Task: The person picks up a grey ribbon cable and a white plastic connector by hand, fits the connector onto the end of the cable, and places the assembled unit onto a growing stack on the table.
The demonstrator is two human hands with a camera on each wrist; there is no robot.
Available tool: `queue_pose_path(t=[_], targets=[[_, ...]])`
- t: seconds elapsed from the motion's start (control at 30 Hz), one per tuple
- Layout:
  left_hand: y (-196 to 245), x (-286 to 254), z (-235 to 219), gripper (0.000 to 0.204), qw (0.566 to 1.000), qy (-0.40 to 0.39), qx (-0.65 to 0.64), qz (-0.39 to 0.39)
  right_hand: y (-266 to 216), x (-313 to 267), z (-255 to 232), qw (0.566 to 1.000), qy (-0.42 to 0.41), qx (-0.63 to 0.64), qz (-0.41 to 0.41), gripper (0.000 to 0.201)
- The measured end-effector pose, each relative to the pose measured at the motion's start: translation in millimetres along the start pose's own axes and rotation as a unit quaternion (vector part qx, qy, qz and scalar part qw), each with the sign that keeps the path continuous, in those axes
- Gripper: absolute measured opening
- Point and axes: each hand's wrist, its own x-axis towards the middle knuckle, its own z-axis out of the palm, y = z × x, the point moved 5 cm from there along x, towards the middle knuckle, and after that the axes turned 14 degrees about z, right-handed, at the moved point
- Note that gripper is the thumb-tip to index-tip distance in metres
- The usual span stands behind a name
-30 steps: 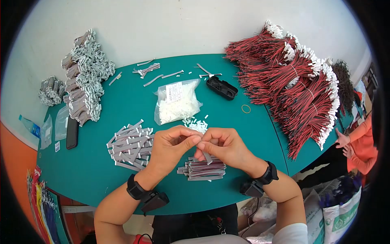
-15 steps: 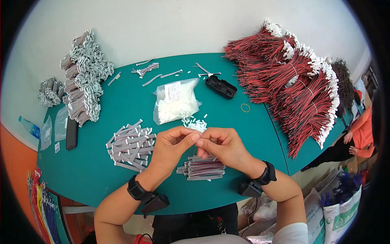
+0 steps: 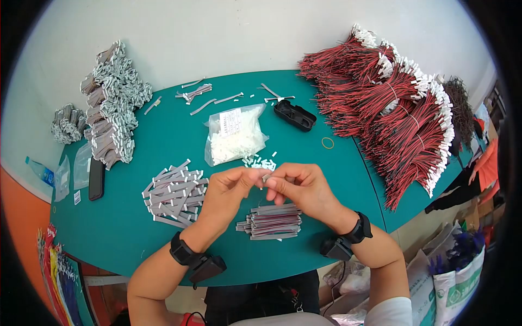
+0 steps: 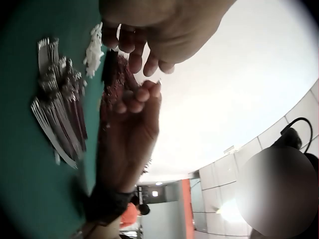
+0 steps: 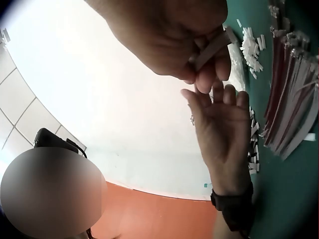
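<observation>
My right hand [image 3: 307,187] holds a short grey ribbon cable [image 5: 212,52], its white end connector showing inside the curled fingers in the right wrist view. My left hand [image 3: 225,187] meets it fingertip to fingertip, thumb and index finger pinched together at the cable's other end, which the fingers mostly hide. Beneath the hands lies a stacked bundle of grey ribbon cables [image 3: 272,224]. Small white connector housings [image 3: 258,162] are heaped just beyond the fingertips. Loose ribbon cables with white ends [image 3: 173,193] lie in a pile beside the left hand.
A clear bag of white housings [image 3: 236,138] and a black case [image 3: 295,116] stand farther back on the green table [image 3: 168,127]. Red-black wire bundles [image 3: 380,114] fill the right side. Bundled ribbon cables [image 3: 114,103] and a dark phone [image 3: 96,178] lie left.
My right hand has shifted slightly up, and its fingers have loosened a little from the left fingertips. The cable hanging below the right thumb is now out of sight in the head view.
</observation>
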Motion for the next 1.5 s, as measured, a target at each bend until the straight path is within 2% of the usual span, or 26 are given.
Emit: queue_pose_path(t=[0.13, 0.23, 0.33, 0.43, 0.53, 0.6, 0.67, 0.73, 0.83, 1.23, 1.33, 1.43, 1.5], targets=[[-16, 6, -7, 0.016, 0.984, -0.052, 0.17, 0.026, -7, 0, -9, 1.0, 0.019, -0.005, -0.017, 0.015], [-3, 8, -2, 0.018, 0.895, -0.107, 0.413, 0.133, -9, -2, -10, 1.0, 0.024, 0.001, -0.015, 0.016], [-9, 7, -1, 0.02, 0.859, -0.108, 0.467, 0.18, -8, -1, -9, 1.0, 0.018, 0.004, -0.018, 0.016], [-12, 8, -1, 0.019, 0.847, -0.117, 0.485, 0.183, -9, -2, -8, 1.0, 0.015, 0.0, -0.022, 0.015], [-3, 9, 1, 0.017, 0.882, -0.109, 0.444, 0.115, -7, 0, -10, 1.0, 0.013, -0.004, -0.02, 0.015], [-14, 6, -5, 0.013, 0.96, -0.095, 0.255, 0.06, -7, 0, -10, 1.0, 0.009, -0.002, -0.016, 0.015], [-19, 5, -5, 0.011, 0.991, -0.084, 0.103, 0.014, -7, -1, -7, 1.0, -0.001, -0.003, -0.015, 0.015], [-9, 2, 0, 0.009, 0.997, -0.077, -0.004, -0.024, -7, -1, -5, 1.0, -0.009, -0.004, -0.015, 0.015], [-5, 1, 1, 0.012, 0.996, -0.075, -0.04, -0.039, -6, -1, -4, 1.0, -0.01, -0.002, -0.019, 0.014], [-8, 0, -2, 0.015, 0.991, -0.061, -0.112, -0.05, -8, -4, -4, 1.0, -0.01, 0.016, -0.015, 0.014], [-14, 1, -3, 0.015, 0.99, -0.052, -0.128, -0.03, -8, -5, -2, 1.0, -0.017, 0.008, -0.006, 0.014], [-5, 0, -3, 0.016, 0.989, -0.048, -0.129, -0.06, -6, -4, 0, 0.999, -0.031, 0.009, -0.003, 0.014], [-6, 2, -7, 0.018, 0.99, -0.049, -0.121, -0.054, -7, -5, 0, 0.999, -0.038, -0.003, 0.003, 0.014]])
